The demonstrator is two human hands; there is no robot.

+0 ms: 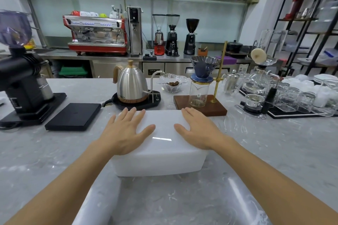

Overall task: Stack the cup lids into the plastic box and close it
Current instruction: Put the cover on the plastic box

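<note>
A milky white plastic box [159, 164] stands on the grey marble counter in front of me, with its lid [161, 129] lying flat on top. My left hand [126, 131] rests palm down on the left half of the lid, fingers spread. My right hand [199, 131] lies flat on the right half in the same way. Neither hand holds anything. The box walls are cloudy, so the cup lids inside cannot be made out. A translucent plastic sleeve [95, 204] lies on the counter near me, left of centre.
Behind the box stand a steel gooseneck kettle [132, 83] on its black base, a glass bowl [172, 83] and a pour-over stand [201, 97] on a wooden board. A black scale [74, 116] and a grinder [22, 86] are at the left; glasses [300, 100] crowd the right.
</note>
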